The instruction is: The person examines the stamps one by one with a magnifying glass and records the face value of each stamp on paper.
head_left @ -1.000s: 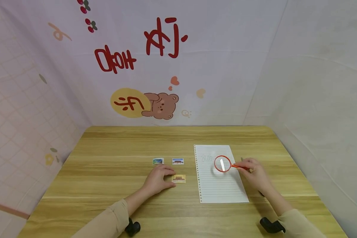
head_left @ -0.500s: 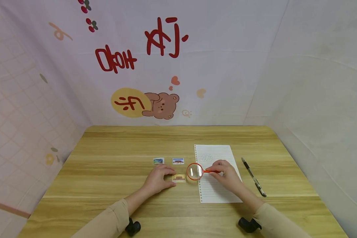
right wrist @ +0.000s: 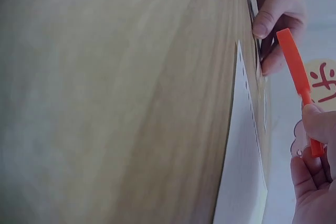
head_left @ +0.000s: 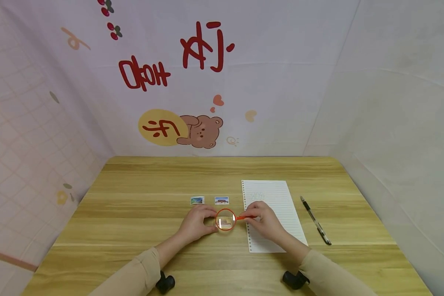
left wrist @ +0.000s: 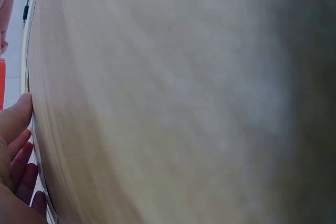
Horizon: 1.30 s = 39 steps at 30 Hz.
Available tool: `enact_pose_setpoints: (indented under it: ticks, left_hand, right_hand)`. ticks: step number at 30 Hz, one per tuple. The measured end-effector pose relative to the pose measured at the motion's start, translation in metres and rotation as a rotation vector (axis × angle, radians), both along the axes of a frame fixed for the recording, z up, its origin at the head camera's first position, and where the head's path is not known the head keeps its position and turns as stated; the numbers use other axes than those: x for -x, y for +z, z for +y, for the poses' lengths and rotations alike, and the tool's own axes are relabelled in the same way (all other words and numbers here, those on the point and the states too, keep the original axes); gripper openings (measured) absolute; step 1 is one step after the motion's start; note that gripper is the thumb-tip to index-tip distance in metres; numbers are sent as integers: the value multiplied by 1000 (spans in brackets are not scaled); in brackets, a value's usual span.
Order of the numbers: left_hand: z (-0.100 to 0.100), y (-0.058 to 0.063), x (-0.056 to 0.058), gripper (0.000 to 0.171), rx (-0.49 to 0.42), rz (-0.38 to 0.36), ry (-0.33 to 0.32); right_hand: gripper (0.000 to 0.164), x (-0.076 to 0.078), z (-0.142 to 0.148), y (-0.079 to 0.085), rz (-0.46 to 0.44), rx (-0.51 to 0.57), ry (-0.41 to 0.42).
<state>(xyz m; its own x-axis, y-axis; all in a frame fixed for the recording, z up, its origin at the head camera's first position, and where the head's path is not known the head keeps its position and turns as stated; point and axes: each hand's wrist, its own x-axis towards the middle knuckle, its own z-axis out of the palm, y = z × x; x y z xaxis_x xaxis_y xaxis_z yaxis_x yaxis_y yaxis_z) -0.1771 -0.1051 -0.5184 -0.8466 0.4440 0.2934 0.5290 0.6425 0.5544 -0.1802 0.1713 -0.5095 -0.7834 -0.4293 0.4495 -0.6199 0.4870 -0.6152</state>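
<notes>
My right hand pinches the red handle of a magnifying glass between thumb and fingers. Its round lens is held over a yellow stamp on the table, which shows through the glass. In the right wrist view the frame of the magnifying glass appears edge-on, raised above the tabletop. My left hand rests on the table, thumb and forefinger spread apart, their tips at the stamp's left edge. Behind it lie a green-and-blue stamp and a stamp with a red building.
A lined sheet of paper with faint writing near its top lies partly beneath my right hand. Right of it is a black capped-style pen. A printed cloth hangs behind the wooden table.
My right hand has carried the magnifying glass leftward from above the paper to over the yellow stamp. The pen is now fully uncovered. My left hand has stayed in place.
</notes>
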Motion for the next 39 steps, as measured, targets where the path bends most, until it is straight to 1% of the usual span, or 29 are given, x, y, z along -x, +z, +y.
enact_pose_setpoints:
  ticks: [7,14,18,24,29,36,39]
  left_hand:
    - [0,-2,1,33,11,54,-15]
    - [-1,-1,2,34,9,11,-5]
    - [-1,-1,2,33,8,9,-5]
    - [-2,0,2,33,13,2,-10]
    - [-1,0,1,35,11,-9,-10]
    - [-1,-1,1,38,9,-19,-1]
    - [-1,-1,1,38,4,-20,-2]
  right_hand:
    - [24,-1,-4,0,13,-16,10]
    - [23,-1,-5,-1,50,-15,12]
    - [25,-1,-5,-1,46,-6,5]
    - [23,-2,-5,1,21,-9,6]
    - [20,-3,-1,3,-21,-16,-11]
    - [22,-4,6,5,-87,-16,-35]
    - [23,-3,8,4,-91,-15,-35]
